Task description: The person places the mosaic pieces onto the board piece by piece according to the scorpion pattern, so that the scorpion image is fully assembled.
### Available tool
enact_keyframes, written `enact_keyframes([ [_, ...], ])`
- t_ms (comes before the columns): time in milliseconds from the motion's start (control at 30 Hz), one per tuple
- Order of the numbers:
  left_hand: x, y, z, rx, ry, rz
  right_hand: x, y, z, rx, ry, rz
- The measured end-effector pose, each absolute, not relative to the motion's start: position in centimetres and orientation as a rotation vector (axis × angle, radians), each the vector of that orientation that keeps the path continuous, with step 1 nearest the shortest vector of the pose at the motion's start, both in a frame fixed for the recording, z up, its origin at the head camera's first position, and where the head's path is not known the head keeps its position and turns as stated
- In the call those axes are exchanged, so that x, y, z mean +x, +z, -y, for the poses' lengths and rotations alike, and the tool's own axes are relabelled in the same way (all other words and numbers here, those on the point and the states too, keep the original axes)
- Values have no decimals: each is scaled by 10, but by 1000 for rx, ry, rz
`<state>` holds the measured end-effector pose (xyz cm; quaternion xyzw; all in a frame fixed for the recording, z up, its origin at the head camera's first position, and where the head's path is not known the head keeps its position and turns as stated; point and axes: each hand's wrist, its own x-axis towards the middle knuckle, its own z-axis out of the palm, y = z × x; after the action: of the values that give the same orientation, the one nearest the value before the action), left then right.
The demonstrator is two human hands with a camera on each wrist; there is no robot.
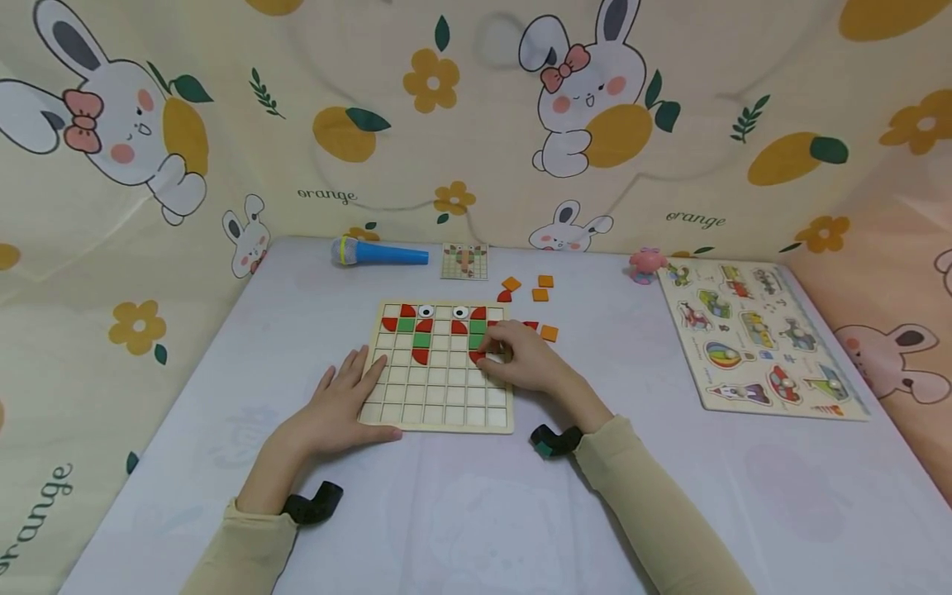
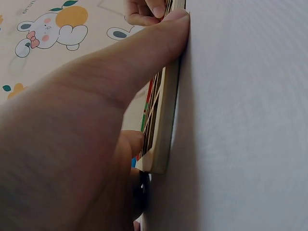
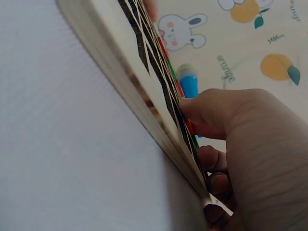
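A square wooden grid board (image 1: 446,417) lies on the table, with red quarter-circle tiles, green square tiles (image 1: 421,340) and two eye tiles (image 1: 460,312) in its upper cells. My left hand (image 1: 335,405) rests spread at the board's lower left corner, thumb along the front edge and fingers at the left side. Over the right part of the board, my right hand (image 1: 524,355) pinches a red quarter-circle tile (image 1: 476,357) between thumb and curled fingers, down at a cell below the right green tiles. Part of that tile is hidden by the fingers; red also shows beside the thumb in the right wrist view.
Several loose orange square tiles (image 1: 546,282) and a red tile (image 1: 504,296) lie beyond the board's right corner. Behind it are a pattern card (image 1: 464,275) and a blue toy microphone (image 1: 390,254). A pink figurine (image 1: 648,264) and a picture puzzle board (image 1: 744,397) stand to the right.
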<state>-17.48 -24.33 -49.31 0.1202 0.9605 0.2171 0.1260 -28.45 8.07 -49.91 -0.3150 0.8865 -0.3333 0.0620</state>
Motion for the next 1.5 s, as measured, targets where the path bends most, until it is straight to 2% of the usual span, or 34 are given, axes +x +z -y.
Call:
enact_keyframes([
  [367, -175, -496, 244, 340, 642, -2785, -285, -496, -80, -956, -972, -2666],
  [533, -174, -497, 243, 339, 643, -2779, -291, -487, -95, -920, -1127, -2652],
  [800, -174, -494, 242, 339, 639, -2772, -316, -501, -154, -429, -1287, -2922],
  [900, -175, -492, 242, 343, 641, -2769, -326, -508, -169, -326, -1276, -2973],
  [1133, -177, -490, 244, 350, 636, -2774, -350, -513, -170, -393, -1111, -3103],
  [1500, -178, -495, 249, 346, 659, -2757, -389, -512, -159, -337, -899, -3160],
])
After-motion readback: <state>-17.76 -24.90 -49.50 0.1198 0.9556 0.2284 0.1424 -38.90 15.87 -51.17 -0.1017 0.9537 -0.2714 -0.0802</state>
